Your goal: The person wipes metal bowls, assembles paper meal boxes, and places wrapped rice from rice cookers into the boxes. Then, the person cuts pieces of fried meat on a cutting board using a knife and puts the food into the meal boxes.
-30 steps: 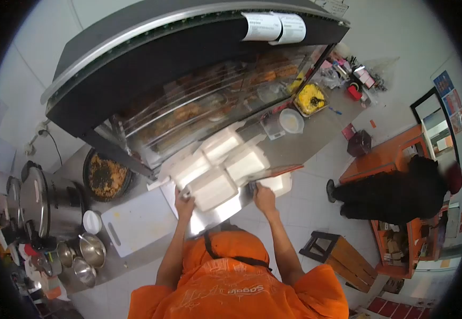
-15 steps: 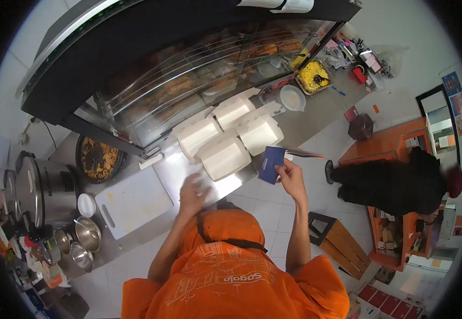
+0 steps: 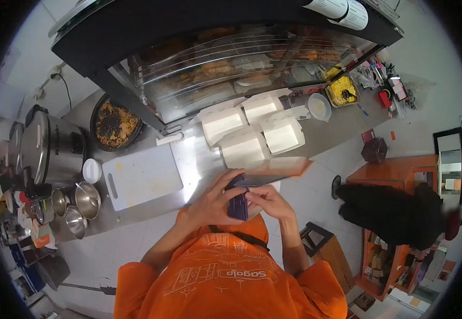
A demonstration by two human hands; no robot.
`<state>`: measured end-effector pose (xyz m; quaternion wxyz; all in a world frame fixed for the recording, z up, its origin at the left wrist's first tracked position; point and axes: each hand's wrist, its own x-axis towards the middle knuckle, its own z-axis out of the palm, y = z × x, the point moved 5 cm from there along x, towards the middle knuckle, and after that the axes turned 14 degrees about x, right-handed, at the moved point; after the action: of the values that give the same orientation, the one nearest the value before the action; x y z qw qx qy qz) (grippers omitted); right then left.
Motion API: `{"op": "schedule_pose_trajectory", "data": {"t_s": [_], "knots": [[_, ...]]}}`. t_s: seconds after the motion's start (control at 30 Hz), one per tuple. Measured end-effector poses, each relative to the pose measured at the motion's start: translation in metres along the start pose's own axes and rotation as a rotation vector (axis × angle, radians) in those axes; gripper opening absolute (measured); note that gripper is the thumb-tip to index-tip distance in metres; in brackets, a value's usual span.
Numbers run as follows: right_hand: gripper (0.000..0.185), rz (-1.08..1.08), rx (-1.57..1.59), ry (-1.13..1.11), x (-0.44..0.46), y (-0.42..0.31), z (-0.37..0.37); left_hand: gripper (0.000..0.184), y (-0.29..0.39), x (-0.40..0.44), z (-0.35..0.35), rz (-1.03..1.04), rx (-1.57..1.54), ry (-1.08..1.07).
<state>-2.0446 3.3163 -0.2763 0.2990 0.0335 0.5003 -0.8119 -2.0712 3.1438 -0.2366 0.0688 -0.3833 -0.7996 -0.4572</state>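
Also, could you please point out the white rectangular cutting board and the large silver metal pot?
White cutting board (image 3: 146,178), head view, middle of top.
Silver metal pot (image 3: 61,159), head view, side wall.

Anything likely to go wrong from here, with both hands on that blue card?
Two risks, probably minor:
The blue card could slip from the left hand or right hand and drop, since it's held off the counter.
The nearest open box sits just beyond the hands; a knock might push it into the other boxes crowded behind.
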Motion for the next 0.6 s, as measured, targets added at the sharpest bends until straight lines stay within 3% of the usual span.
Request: {"op": "schedule_pose_trajectory", "data": {"t_s": [0.23,0.33,0.43,0.53,0.6], "knots": [[0.023,0.094,0.002,0.102,0.020,0.035,0.029,0.062,-0.010,-0.037,-0.010,-0.092,0.198,-0.087],[0.021,0.113,-0.143,0.184,0.025,0.029,0.037,0.063,-0.017,-0.054,-0.022,-0.119,0.253,-0.102],[0.019,0.057,-0.222,0.266,0.016,0.015,0.046,0.073,-0.027,-0.080,-0.041,-0.132,0.232,-0.025],[0.019,-0.166,-0.305,0.516,-0.009,-0.020,0.037,0.076,-0.060,-0.128,-0.066,-0.337,0.222,0.033],[0.019,-0.171,-0.451,0.599,-0.025,-0.043,0.033,0.071,-0.075,-0.147,-0.089,-0.338,0.376,0.096]]}}
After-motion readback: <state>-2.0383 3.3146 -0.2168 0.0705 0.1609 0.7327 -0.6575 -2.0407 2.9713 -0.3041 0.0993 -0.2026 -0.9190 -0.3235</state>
